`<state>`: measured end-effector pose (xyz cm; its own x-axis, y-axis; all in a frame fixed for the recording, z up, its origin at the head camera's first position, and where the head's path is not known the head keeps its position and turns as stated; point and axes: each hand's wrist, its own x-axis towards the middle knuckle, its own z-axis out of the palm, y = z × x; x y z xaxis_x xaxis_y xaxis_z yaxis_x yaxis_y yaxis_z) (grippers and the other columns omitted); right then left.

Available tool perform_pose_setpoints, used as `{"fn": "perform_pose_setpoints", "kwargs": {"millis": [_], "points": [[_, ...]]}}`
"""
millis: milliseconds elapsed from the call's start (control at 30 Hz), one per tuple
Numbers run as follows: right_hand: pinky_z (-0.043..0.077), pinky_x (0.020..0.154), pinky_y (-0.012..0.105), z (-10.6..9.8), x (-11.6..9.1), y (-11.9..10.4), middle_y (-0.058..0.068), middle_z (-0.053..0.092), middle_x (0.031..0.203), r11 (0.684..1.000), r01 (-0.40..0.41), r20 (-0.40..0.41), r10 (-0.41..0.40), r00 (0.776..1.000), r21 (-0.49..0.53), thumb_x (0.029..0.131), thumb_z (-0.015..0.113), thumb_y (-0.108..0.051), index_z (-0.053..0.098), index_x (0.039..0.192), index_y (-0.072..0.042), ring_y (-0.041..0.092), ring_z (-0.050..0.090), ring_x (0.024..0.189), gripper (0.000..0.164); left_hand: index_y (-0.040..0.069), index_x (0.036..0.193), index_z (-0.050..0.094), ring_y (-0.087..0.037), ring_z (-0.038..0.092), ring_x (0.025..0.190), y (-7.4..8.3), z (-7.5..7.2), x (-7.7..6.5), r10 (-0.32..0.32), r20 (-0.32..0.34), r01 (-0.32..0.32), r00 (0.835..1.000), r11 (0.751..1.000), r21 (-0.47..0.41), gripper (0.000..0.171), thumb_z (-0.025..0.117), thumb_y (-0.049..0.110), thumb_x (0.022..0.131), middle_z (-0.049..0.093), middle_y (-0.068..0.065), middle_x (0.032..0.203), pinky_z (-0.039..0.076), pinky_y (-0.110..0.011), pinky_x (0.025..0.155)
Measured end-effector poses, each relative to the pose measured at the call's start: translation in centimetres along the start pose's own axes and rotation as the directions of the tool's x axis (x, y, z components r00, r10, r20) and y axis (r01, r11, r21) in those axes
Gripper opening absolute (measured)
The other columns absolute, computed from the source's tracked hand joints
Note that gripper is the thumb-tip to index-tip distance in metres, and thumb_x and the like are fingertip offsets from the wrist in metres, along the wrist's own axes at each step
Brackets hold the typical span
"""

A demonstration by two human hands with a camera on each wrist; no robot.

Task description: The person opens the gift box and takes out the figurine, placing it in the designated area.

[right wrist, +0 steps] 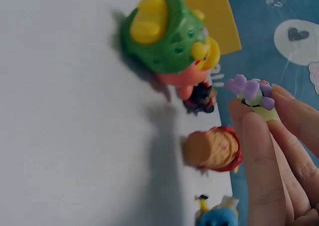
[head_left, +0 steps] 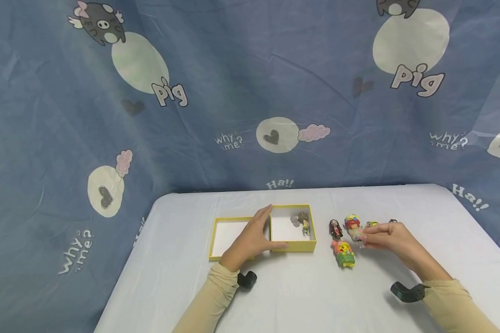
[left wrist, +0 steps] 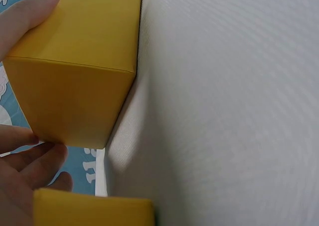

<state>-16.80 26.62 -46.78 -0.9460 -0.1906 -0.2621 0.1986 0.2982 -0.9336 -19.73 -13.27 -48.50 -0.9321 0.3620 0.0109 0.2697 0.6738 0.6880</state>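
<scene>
My left hand (head_left: 253,238) grips the yellow box (head_left: 293,247) by its left side, thumb on the front wall and fingers toward the back. Inside that box lie a small figurine (head_left: 306,227) in green and yellow and a greyish piece (head_left: 295,221). Between thumb and fingers, my right hand (head_left: 393,240) pinches a small figurine with purple limbs (right wrist: 255,92), raised above the table. Close by are a red-haired figurine (head_left: 352,222), a black-haired doll (head_left: 335,229) and a green, pink and yellow toy figure (head_left: 344,255).
A shallow yellow-edged tray or lid (head_left: 222,231) with a white inside lies left of the box, partly behind my left hand. Beyond my right fingers, a yellow figurine (head_left: 371,224) and a dark-topped one (head_left: 393,220) are partly hidden. A blue printed curtain (head_left: 241,171) hangs behind the white table (head_left: 291,296).
</scene>
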Motion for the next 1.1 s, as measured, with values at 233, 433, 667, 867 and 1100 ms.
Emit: {"fn": "perform_pose_setpoints", "kwargs": {"millis": [233,433,667,867,1100], "points": [[0.064,0.084,0.026,-0.3,-0.7,1.4,-0.003,0.074,0.111,0.999,-0.037,0.043,0.036,0.998,0.021,0.095,0.074,-0.012,0.072,0.117,0.011,0.006,0.076,0.090,0.031,0.017,0.167,0.021,-0.033,0.029,0.157,-0.1,0.0,-0.1,-0.003,0.001,0.003,1.000,1.000,-0.009,0.124,0.089,0.061,0.072,0.024,-0.008,0.172,0.033,-0.054,0.125],[0.064,0.083,0.026,0.0,-0.7,2.3,0.002,0.077,0.109,0.998,-0.069,0.066,0.069,0.995,0.000,0.096,0.072,-0.013,0.070,0.119,0.014,0.005,0.076,0.089,0.035,0.016,0.167,0.021,-0.032,0.027,0.158,0.1,-0.1,-0.2,-0.007,0.008,0.008,1.000,1.000,-0.024,0.124,0.090,0.058,0.072,0.024,-0.007,0.172,0.032,-0.053,0.126],[0.064,0.079,0.025,0.2,-0.9,2.2,0.003,0.078,0.103,0.994,-0.111,0.033,0.112,0.993,-0.022,0.095,0.074,-0.012,0.072,0.116,0.013,0.006,0.075,0.085,0.033,0.020,0.167,0.020,-0.032,0.027,0.158,0.2,0.0,-0.1,-0.011,0.010,0.012,1.000,1.000,-0.020,0.123,0.090,0.057,0.072,0.023,-0.006,0.173,0.033,-0.053,0.126],[0.064,0.073,0.023,0.0,-1.1,1.9,0.004,0.079,0.097,0.990,-0.132,0.011,0.133,0.991,-0.045,0.095,0.072,-0.008,0.074,0.111,0.012,0.007,0.076,0.078,0.025,0.022,0.167,0.021,-0.031,0.027,0.158,0.3,-0.1,-0.1,-0.013,0.008,0.013,1.000,1.000,-0.021,0.123,0.090,0.059,0.072,0.024,-0.006,0.172,0.033,-0.053,0.126],[0.064,0.067,0.024,-0.4,-1.3,1.8,0.004,0.081,0.085,0.976,-0.187,0.018,0.191,0.982,-0.111,0.095,0.075,-0.017,0.077,0.109,0.008,0.008,0.076,0.073,0.028,0.020,0.167,0.020,-0.031,0.028,0.158,0.2,0.0,-0.1,-0.018,0.009,0.018,1.000,1.000,-0.019,0.123,0.089,0.059,0.073,0.023,-0.005,0.173,0.033,-0.053,0.126]]}}
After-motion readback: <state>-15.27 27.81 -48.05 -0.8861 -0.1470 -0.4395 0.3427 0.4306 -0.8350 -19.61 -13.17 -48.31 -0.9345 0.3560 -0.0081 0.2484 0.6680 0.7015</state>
